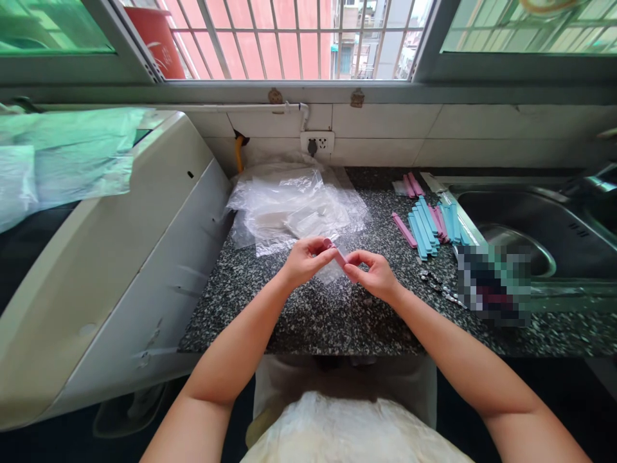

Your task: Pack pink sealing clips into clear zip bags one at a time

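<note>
Over the speckled dark countertop [318, 321], both hands are closed on one pink bag clip [340, 258], held at a slant between them. My left hand [304, 262] pinches its upper end between thumb and fingers. The lower end is gripped by my right hand [372, 275]. Just under the clip lies some clear plastic film [329, 275], partly hidden by the hands; whether it touches the clip I cannot tell. Behind my left hand is a heap of clear plastic bags [299, 202]. To the right of my right hand lie several blue bag clips [420, 230] and pink clips [403, 230].
A metal sink [511, 206] is set into the counter at the right. Near its front edge lie a pixelated dark item [494, 289] and some small shiny pieces [441, 288]. A large white appliance [144, 257] stands at the left. A wall socket [317, 142] holds a plug.
</note>
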The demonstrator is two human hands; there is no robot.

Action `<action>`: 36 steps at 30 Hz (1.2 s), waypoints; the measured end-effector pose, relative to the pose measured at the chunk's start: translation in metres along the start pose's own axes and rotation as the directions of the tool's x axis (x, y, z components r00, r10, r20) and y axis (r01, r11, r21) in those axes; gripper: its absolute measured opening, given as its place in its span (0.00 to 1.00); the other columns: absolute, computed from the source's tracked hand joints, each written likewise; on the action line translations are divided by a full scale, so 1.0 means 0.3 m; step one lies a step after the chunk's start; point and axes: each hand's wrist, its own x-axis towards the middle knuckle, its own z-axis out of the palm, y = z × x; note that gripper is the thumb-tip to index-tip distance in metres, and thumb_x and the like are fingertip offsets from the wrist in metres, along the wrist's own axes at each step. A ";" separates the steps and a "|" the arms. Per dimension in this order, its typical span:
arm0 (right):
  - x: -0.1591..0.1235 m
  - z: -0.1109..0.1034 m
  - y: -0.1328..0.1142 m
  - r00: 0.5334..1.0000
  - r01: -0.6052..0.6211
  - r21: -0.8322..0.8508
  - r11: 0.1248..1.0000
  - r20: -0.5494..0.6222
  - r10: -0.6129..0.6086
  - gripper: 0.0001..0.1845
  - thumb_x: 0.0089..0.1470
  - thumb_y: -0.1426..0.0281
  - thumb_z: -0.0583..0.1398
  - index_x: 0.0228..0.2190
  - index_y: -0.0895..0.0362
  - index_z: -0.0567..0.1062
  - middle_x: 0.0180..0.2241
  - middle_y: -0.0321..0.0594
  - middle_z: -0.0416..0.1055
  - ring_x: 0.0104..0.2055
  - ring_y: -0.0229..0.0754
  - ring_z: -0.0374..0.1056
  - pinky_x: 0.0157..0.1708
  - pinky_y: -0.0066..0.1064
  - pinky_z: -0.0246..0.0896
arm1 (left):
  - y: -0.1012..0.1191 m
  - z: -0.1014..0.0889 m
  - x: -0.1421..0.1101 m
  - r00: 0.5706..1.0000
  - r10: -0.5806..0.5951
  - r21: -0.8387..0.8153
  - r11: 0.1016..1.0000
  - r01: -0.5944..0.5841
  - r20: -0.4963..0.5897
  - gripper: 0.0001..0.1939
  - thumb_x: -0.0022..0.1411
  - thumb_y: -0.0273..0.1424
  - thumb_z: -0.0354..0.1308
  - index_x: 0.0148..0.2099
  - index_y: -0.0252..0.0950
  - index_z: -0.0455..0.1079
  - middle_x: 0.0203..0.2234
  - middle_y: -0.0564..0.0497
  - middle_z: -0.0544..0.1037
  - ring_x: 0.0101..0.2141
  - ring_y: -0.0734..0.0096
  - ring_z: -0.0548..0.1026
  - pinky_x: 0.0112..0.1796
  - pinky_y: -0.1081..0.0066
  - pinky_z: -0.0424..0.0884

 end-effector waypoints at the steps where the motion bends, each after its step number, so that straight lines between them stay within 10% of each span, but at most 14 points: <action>1: 0.000 0.000 -0.004 1.000 -0.005 0.001 1.000 -0.002 0.005 0.10 0.50 0.63 0.59 0.24 0.57 0.70 0.17 0.31 0.64 0.20 0.32 0.60 0.22 0.26 0.58 | 0.001 0.000 0.000 1.000 0.005 0.017 1.000 -0.005 0.003 0.12 0.52 0.37 0.57 0.23 0.35 0.64 0.16 0.56 0.62 0.20 0.79 0.59 0.22 0.75 0.57; 36: -0.003 -0.002 0.017 0.998 0.032 -0.124 0.992 -0.047 -0.038 0.07 0.49 0.67 0.59 0.23 0.57 0.70 0.22 0.35 0.68 0.27 0.36 0.64 0.28 0.29 0.60 | 0.013 0.003 0.000 0.989 0.126 0.199 0.974 -0.109 -0.080 0.11 0.55 0.35 0.57 0.26 0.33 0.68 0.18 0.54 0.67 0.20 0.79 0.61 0.22 0.76 0.60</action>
